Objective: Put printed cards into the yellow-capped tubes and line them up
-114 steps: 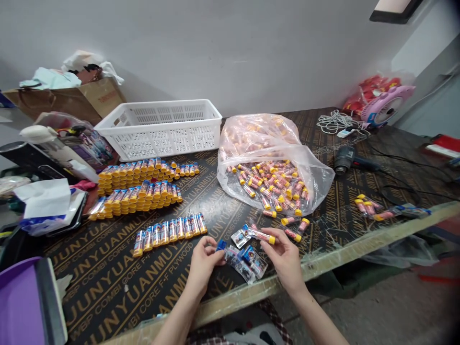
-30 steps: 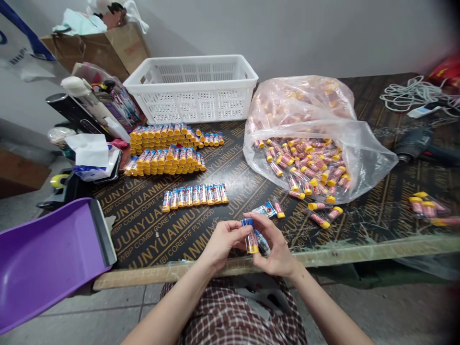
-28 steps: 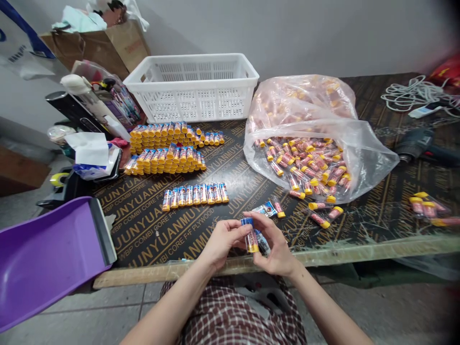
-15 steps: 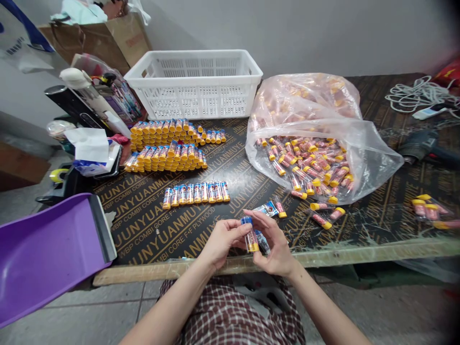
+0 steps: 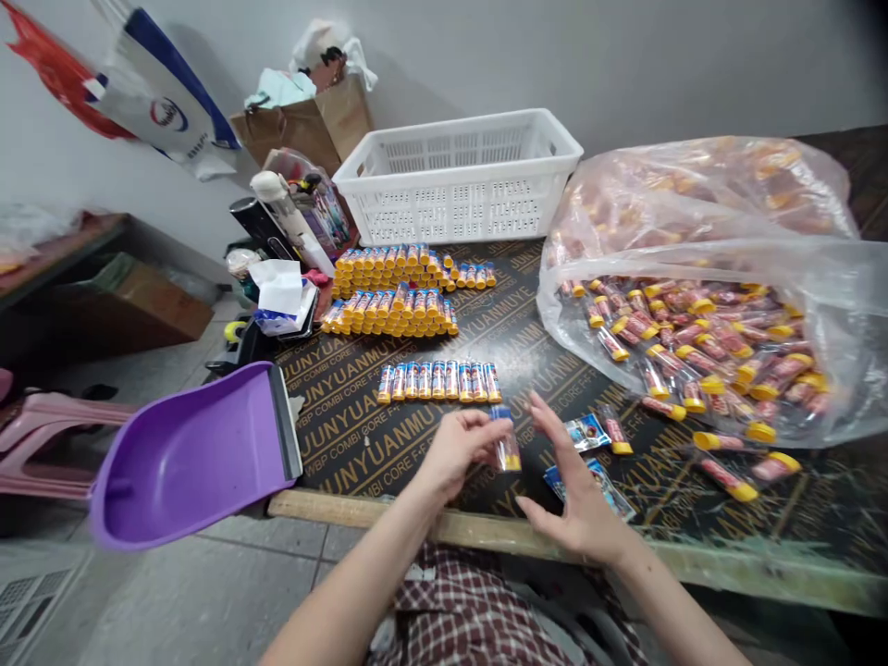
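Note:
My left hand (image 5: 454,453) pinches a small tube (image 5: 509,442) with a blue upper end and a yellow cap at the bottom. Just beyond it lies a row of similar labelled tubes (image 5: 438,381), side by side on the dark plywood table (image 5: 333,444). My right hand (image 5: 579,499) is off the tube, fingers spread, above the tabletop. By its fingers lie blue printed sleeves (image 5: 603,490) and another blue packet (image 5: 586,432). A clear tube with a yellow cap (image 5: 616,430) rests beside that packet.
A plastic bag (image 5: 694,203) of yellow-capped tubes spills open at right, with several loose ones (image 5: 725,476) before it. Stacked labelled tubes (image 5: 395,310) stand in front of a white basket (image 5: 458,199). A purple dustpan (image 5: 201,462) juts out at the table's left end.
My right hand has let go of the tube and opened. My left hand has carried it closer to the row. The head view has swung left.

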Available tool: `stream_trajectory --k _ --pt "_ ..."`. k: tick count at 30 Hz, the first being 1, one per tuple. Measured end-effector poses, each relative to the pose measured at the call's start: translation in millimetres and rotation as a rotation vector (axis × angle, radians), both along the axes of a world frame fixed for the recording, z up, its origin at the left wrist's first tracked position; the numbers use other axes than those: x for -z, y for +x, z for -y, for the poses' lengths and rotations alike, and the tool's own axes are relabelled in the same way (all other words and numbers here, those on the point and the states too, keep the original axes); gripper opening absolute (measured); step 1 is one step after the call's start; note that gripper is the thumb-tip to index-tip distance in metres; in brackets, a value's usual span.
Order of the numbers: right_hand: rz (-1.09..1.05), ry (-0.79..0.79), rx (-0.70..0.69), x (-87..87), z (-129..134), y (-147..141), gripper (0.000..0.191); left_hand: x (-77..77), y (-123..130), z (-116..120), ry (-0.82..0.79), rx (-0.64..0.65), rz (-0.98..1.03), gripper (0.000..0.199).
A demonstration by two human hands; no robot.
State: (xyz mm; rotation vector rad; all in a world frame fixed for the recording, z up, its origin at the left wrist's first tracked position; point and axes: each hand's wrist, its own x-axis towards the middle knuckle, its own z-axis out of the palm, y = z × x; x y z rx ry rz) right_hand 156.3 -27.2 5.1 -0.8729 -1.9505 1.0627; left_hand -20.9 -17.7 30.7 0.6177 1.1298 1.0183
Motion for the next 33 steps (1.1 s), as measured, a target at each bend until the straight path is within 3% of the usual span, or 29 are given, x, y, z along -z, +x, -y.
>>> stream_trajectory --k 4,6,9,15,19,22,24,26,29,33 --pt "-0.108 -0.257 0.154 13.9 -39 -18 0.073 0.0 -33 -46 0.192 -0.152 -0.421 0.046" --pt "-0.142 -0.430 0.253 23.3 -60 -29 0.063 2.0 -38 -68 0.268 -0.112 -0.682 0.044" --pt "-0.196 -0.619 0.289 32.6 -80 -40 0.059 6.3 -28 -91 0.295 0.026 -1.029 0.039" --pt "-0.266 -0.603 0.293 32.0 -74 -49 0.051 12.6 -8 -102 0.285 0.180 -1.389 0.044" --pt "-0.223 -0.447 0.297 12.3 -63 -37 0.048 6.0 -12 -93 0.358 0.123 -1.424 0.046" --pt "-0.059 -0.163 0.365 -4.4 -59 -5 0.043 2.6 -7 -70 0.448 0.019 -1.263 0.037" --pt "0.102 0.012 0.501 -6.7 -58 26 0.036 6.7 5 -46 0.463 0.087 -1.097 0.031" --pt "0.217 0.058 0.635 0.5 -55 56 0.033 15.8 23 -23 0.444 0.247 -0.973 0.028" --pt "0.311 0.043 0.694 20.5 -47 86 0.038 31.8 52 2 0.408 0.435 -0.991 0.022" --pt "0.391 0.022 0.680 38.9 -36 94 0.044 41.3 72 7 0.389 0.488 -1.138 0.011"
